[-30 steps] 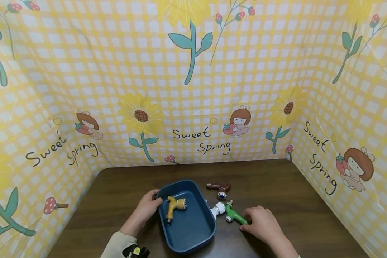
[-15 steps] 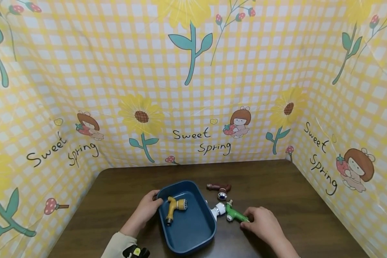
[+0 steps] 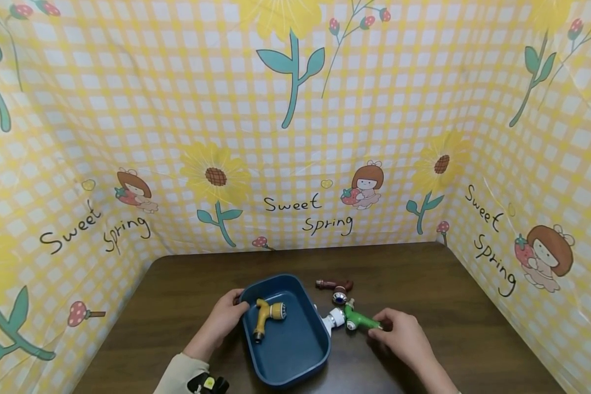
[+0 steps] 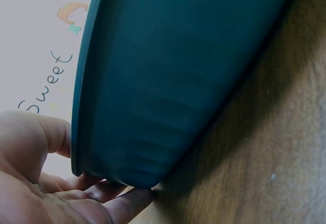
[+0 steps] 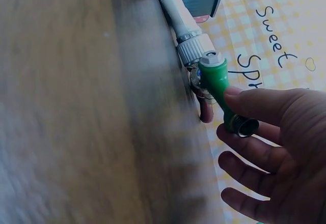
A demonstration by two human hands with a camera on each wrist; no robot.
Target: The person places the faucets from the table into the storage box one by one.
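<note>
My left hand (image 3: 225,316) holds the left rim of a blue rectangular basin (image 3: 295,347). In the left wrist view the thumb is at the rim and the fingers reach under the basin's end (image 4: 168,91). Inside the basin lies a yellow tap (image 3: 262,322). To the basin's right, my right hand (image 3: 405,335) pinches a green tap (image 3: 358,319) by its outer end between thumb and forefinger. The right wrist view shows the green tap (image 5: 217,81) with a metal ring near the fingers, the other fingers spread loosely below.
A white tap (image 3: 334,318) lies against the basin's right side, its ribbed end close to the green tap. Behind them rests a dark red tap (image 3: 339,287). The brown wooden table (image 3: 197,273) meets a yellow checked cloth (image 3: 295,153) at the back and sides.
My right hand has taken a pinch on the green tap's end and risen slightly. The tap has shifted up and turned a little. My left hand and the basin have stayed put.
</note>
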